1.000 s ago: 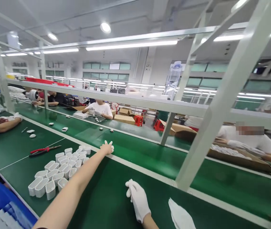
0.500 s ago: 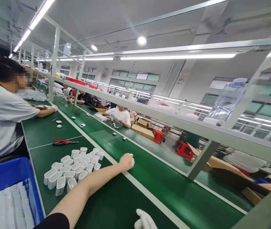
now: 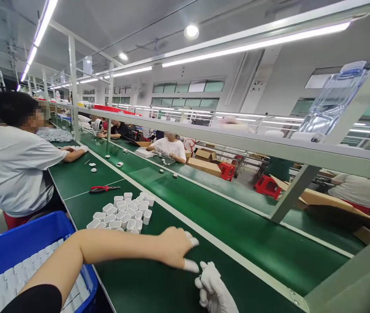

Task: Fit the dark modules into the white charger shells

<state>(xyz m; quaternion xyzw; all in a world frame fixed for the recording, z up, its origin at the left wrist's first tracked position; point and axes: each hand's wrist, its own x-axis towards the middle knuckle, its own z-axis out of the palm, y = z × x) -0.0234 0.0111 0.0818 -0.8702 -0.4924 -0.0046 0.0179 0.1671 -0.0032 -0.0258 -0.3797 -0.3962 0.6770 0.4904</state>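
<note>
My left hand (image 3: 176,248), with white covers on its fingertips, reaches across the green bench (image 3: 146,280). Its thumb and fingers are apart, with nothing between them. Close beside it, my right hand (image 3: 216,287) wears a white glove, and its fingers are curled together. Something small and white may be in them, but I cannot make it out against the glove. White open-topped plastic housings (image 3: 123,213) stand in a cluster behind my left forearm, which hides some of them.
Red-handled pliers (image 3: 103,188) lie beyond the housings. A blue crate (image 3: 89,278) of white parts stands at the lower left. Small white pieces (image 3: 120,164) sit on the green conveyor belt (image 3: 201,208). A co-worker (image 3: 18,152) sits at the left; a slanted post (image 3: 294,193) rises on the right.
My left hand has come back from the belt's edge toward my right hand and its fingers have opened. My right hand has risen further into view. The camera view has shifted.
</note>
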